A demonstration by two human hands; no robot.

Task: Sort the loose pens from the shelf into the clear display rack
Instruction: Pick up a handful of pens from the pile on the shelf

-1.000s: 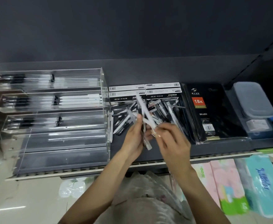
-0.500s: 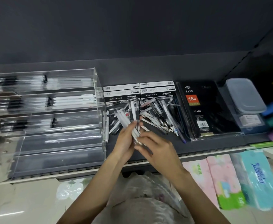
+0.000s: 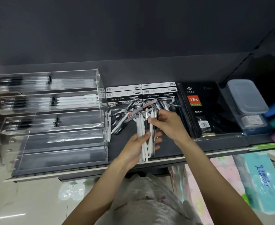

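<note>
A heap of loose pens [image 3: 133, 111], black and white, lies on the dark shelf [image 3: 214, 146] just right of the clear display rack [image 3: 52, 120]. The rack has several stepped tiers; the upper three hold rows of pens, the lower ones look bare. My left hand [image 3: 136, 148] grips a bundle of pens [image 3: 145, 137], mostly white, held upright near the shelf's front edge. My right hand [image 3: 167, 124] pinches the top of a dark pen in that bundle.
Four pen boxes [image 3: 141, 92] stand behind the heap. A black diary [image 3: 206, 109] lies to the right, then a lidded plastic box [image 3: 245, 98] and coloured items at the far right. Tissue packs [image 3: 263, 182] sit below the shelf.
Both hands pulled back from the heap toward the shelf's front edge. The bundle in my left hand is now upright, and my right hand has shifted to the pen tops.
</note>
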